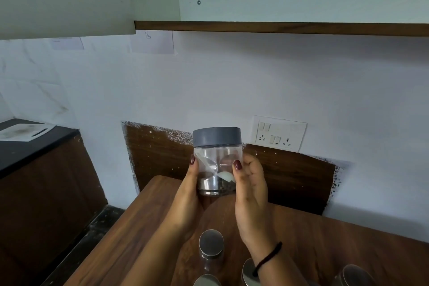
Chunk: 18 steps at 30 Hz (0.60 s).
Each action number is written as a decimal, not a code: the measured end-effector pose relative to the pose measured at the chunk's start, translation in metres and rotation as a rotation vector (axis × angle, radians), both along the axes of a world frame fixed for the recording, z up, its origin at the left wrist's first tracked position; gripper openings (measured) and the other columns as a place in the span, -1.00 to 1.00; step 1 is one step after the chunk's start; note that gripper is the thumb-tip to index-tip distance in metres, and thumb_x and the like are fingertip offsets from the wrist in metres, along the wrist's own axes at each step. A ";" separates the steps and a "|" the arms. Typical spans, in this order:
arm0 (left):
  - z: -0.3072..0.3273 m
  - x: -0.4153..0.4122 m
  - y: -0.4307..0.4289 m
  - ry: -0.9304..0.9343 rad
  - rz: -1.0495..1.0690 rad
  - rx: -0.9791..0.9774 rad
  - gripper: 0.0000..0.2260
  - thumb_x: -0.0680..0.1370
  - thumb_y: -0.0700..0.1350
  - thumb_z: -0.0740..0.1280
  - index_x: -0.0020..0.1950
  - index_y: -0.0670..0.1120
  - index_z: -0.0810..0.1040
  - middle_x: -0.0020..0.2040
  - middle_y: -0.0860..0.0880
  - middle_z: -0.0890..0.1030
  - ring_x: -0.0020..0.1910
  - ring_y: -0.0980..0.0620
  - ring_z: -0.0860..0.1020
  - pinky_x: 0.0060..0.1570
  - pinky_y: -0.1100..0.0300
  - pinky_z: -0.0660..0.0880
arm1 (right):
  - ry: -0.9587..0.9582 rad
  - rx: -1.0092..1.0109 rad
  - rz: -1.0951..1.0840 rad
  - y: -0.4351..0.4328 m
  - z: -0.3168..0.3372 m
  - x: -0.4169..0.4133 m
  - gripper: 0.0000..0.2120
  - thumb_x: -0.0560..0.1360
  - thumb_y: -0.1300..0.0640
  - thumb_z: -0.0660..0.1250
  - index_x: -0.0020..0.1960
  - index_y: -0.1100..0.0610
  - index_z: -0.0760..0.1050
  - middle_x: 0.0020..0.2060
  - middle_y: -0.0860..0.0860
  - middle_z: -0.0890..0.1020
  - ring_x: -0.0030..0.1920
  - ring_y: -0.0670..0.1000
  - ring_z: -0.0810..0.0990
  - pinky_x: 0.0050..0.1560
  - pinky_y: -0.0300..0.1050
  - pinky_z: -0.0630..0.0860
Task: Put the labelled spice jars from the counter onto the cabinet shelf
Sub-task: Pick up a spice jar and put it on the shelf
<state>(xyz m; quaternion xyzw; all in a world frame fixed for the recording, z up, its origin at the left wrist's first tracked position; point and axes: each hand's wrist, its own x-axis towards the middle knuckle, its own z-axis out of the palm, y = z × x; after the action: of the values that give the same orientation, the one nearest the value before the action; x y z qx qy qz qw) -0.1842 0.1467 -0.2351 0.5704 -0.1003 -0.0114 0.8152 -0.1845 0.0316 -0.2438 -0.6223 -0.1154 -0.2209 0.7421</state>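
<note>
Spice jar (217, 160) — we grip it between left hand (185, 195) and right hand (251, 195), lifted above the counter (130, 227)

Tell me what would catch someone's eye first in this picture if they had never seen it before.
Dead centre, a clear plastic jar with a grey screw lid is held up between the left hand and the right hand, with dark spice at its bottom. Below it, several round silver-lidded jars stand on the brown wooden counter. Above, the dark wood-edged cabinet shelf runs across the top beside an open white cabinet door.
</note>
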 end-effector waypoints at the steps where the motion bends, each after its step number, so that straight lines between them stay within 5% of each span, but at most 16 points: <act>1: 0.001 -0.001 -0.004 -0.011 0.013 0.006 -0.47 0.60 0.22 0.06 0.34 -0.10 0.51 0.23 -0.19 0.63 0.26 -0.14 0.59 0.20 0.03 0.56 | -0.008 -0.019 -0.014 -0.002 0.000 0.001 -0.58 0.52 -0.17 0.22 0.21 0.08 0.51 0.06 0.04 0.64 0.09 0.04 0.64 0.07 -0.03 0.60; 5: 0.008 -0.002 -0.014 -0.076 0.122 0.063 -0.58 0.60 0.26 0.15 0.14 0.04 0.67 0.14 -0.17 0.67 0.18 -0.13 0.62 0.20 -0.08 0.54 | -0.059 -0.100 -0.142 -0.009 0.004 0.002 -0.52 0.54 -0.18 0.15 0.23 0.12 0.55 0.15 0.05 0.56 0.13 -0.14 0.58 0.06 -0.35 0.50; 10: 0.013 -0.001 -0.022 -0.190 0.273 0.135 -0.60 0.58 0.15 0.20 0.19 -0.11 0.58 0.05 -0.13 0.68 0.07 -0.12 0.65 0.12 -0.13 0.57 | -0.115 -0.125 -0.186 -0.011 0.007 -0.004 -0.37 0.47 -0.36 0.23 0.38 0.02 0.40 0.24 -0.07 0.50 0.17 -0.14 0.56 -0.01 -0.34 0.55; 15: 0.019 -0.001 -0.033 -0.296 0.354 0.232 -0.58 0.54 0.25 0.22 0.11 -0.06 0.57 -0.05 -0.02 0.66 -0.06 -0.01 0.65 -0.09 0.16 0.62 | -0.097 -0.102 -0.173 -0.013 0.011 -0.004 -0.35 0.41 -0.23 0.41 0.39 0.04 0.38 0.25 -0.01 0.53 0.20 0.01 0.58 0.08 -0.14 0.59; 18: 0.023 -0.004 -0.035 -0.296 0.307 0.233 -0.60 0.54 0.26 0.12 0.09 0.02 0.57 -0.01 0.02 0.65 -0.02 0.05 0.63 -0.02 0.17 0.59 | -0.091 -0.018 -0.141 -0.021 0.014 -0.001 -0.42 0.42 -0.21 0.40 0.33 0.08 0.44 0.17 0.04 0.59 0.16 0.03 0.61 0.07 -0.12 0.58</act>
<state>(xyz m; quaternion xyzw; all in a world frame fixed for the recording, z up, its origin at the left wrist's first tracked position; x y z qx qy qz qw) -0.1886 0.1119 -0.2126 0.6646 -0.1287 0.1846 0.7125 -0.1858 0.0108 -0.2297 -0.6249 -0.1067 -0.2996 0.7130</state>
